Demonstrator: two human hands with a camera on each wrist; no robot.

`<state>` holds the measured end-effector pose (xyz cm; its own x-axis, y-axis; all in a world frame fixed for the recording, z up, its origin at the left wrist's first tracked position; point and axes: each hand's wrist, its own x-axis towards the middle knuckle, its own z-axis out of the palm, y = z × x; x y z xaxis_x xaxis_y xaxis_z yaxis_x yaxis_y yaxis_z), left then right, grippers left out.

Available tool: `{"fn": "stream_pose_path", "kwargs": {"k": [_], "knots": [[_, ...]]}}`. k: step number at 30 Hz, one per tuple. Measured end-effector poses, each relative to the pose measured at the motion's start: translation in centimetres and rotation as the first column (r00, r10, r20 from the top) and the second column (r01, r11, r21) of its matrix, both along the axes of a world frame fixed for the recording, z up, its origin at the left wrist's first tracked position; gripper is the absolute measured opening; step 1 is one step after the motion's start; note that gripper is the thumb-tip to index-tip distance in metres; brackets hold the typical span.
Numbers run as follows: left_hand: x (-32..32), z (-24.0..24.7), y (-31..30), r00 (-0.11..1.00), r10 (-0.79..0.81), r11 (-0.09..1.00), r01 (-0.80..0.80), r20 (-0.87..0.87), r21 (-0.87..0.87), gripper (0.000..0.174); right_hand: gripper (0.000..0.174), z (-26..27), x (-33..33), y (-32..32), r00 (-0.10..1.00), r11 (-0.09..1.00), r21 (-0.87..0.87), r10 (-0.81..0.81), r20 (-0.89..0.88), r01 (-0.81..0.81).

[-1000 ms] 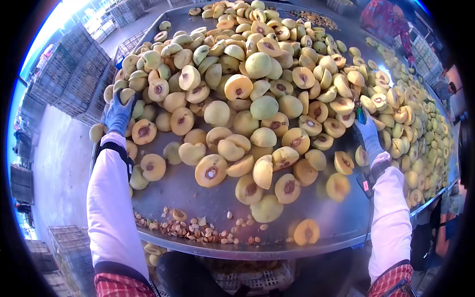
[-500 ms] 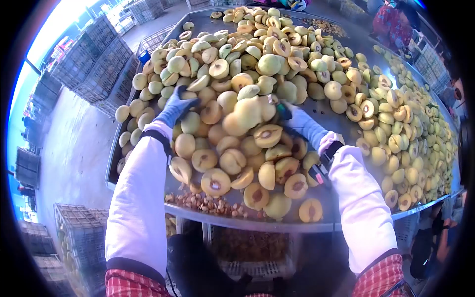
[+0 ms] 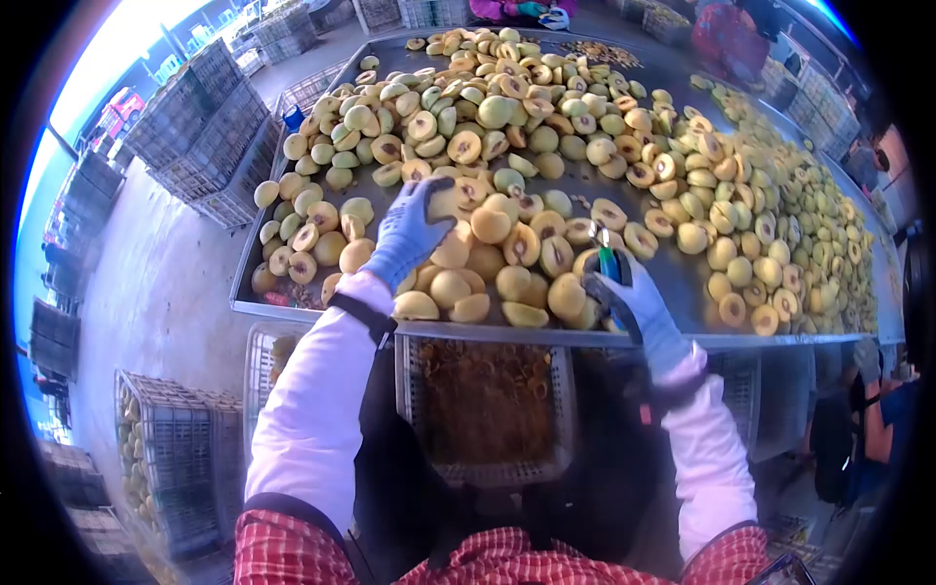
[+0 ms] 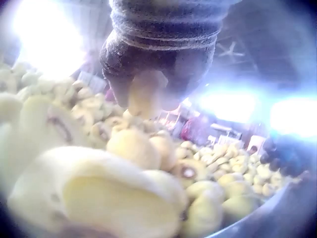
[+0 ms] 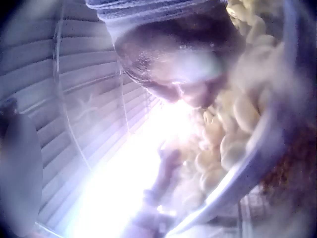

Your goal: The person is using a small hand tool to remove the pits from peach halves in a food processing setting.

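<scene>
A large heap of yellow peach halves (image 3: 517, 239), many showing a brown pit or hollow, covers the near part of a metal table. My gloved left hand (image 3: 405, 234) reaches over them. In the left wrist view its fingers pinch a peach half (image 4: 143, 94). To the right, my gloved right hand (image 3: 634, 297) grips a green-handled tool (image 3: 609, 261) with a shiny metal tip pointing away from me. Peach halves lie right beside that tip. In the right wrist view, glare washes out most of the right hand's (image 5: 178, 64) work.
The metal table's front rim (image 3: 507, 336) runs just below the hands. Under it stands a crate (image 3: 487, 473) with brown scraps. Stacked crates (image 3: 200, 136) stand at the left, and more peaches (image 3: 780, 244) spread to the right. Another person's hands (image 3: 541, 15) show at the far edge.
Both hands have come in from the sides toward the table's front, and peach halves between them have been drawn nearer to the rim. The head view has tilted down.
</scene>
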<state>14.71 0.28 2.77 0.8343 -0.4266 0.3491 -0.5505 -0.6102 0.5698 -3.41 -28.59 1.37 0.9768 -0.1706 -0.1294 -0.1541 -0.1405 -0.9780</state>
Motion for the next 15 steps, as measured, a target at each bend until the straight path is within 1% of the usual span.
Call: {"fn": "stream_pose_path", "kwargs": {"k": [1, 2, 3, 4, 5, 7, 9, 11, 12, 13, 14, 15], "knots": [[-2.0, 1.4, 0.0, 0.993, -0.042, 0.996, 0.05, 0.108, -0.076, 0.064, 0.038, 0.0, -2.8, 0.5, 1.0, 0.987, 0.16, -0.019, 0.018, 0.015], [-4.5, 2.7, -0.3, 0.988, -0.083, 0.98, 0.105, 0.133, -0.167, 0.066, 0.038, 1.0, -5.6, 2.3, 0.996, 0.948, 0.308, -0.088, 0.032, 0.074], [-7.3, 3.7, -0.6, 0.98, -0.121, 0.955, 0.158, 0.156, -0.252, 0.067, 0.037, 1.8, -8.1, 4.4, 0.987, 0.883, 0.453, -0.159, 0.033, 0.128], [-10.3, 4.2, -0.8, 0.968, -0.221, 0.923, 0.246, 0.117, -0.294, 0.068, 0.039, 1.4, -10.2, 5.6, 0.988, 0.817, 0.558, -0.143, -0.051, 0.147], [-13.8, 3.7, -0.9, 0.959, -0.259, 0.93, 0.28, 0.116, -0.239, 0.065, 0.039, 0.7, -12.1, 6.8, 0.988, 0.748, 0.646, -0.107, -0.109, 0.153], [-20.6, 4.1, -1.5, 0.869, -0.467, 0.879, 0.476, 0.163, -0.018, 0.061, 0.04, -0.9, -15.4, 9.1, 0.977, 0.58, 0.796, -0.004, -0.212, 0.175], [-25.7, 3.1, -2.4, 0.744, -0.624, 0.781, 0.606, 0.238, 0.153, 0.058, 0.04, -1.4, -17.1, 11.3, 0.989, 0.641, 0.754, -0.089, -0.114, 0.145], [-28.2, 2.0, -2.4, 0.814, -0.569, 0.821, 0.569, 0.117, 0.039, 0.057, 0.039, -1.5, -19.0, 12.0, 0.988, 0.679, 0.719, -0.119, -0.094, 0.15], [-28.9, 1.4, -2.4, 0.839, -0.542, 0.84, 0.543, 0.058, -0.015, 0.057, 0.038, -1.2, -19.4, 11.9, 0.988, 0.689, 0.708, -0.112, -0.11, 0.157], [-29.3, 1.0, -2.0, 0.831, -0.554, 0.818, 0.533, -0.048, -0.218, 0.062, 0.037, -1.5, -19.7, 11.7, 0.982, 0.584, 0.791, -0.075, -0.171, 0.182], [-30.2, 0.9, -1.9, 0.845, -0.517, 0.811, 0.431, -0.139, -0.395, 0.066, 0.036, -1.8, -20.0, 11.6, 0.972, 0.47, 0.854, -0.037, -0.233, 0.223], [-30.8, 1.0, -2.0, 0.844, -0.485, 0.781, 0.3, -0.23, -0.547, 0.07, 0.038, -1.7, -20.3, 11.3, 0.981, 0.511, 0.84, -0.039, -0.19, 0.183]]}}
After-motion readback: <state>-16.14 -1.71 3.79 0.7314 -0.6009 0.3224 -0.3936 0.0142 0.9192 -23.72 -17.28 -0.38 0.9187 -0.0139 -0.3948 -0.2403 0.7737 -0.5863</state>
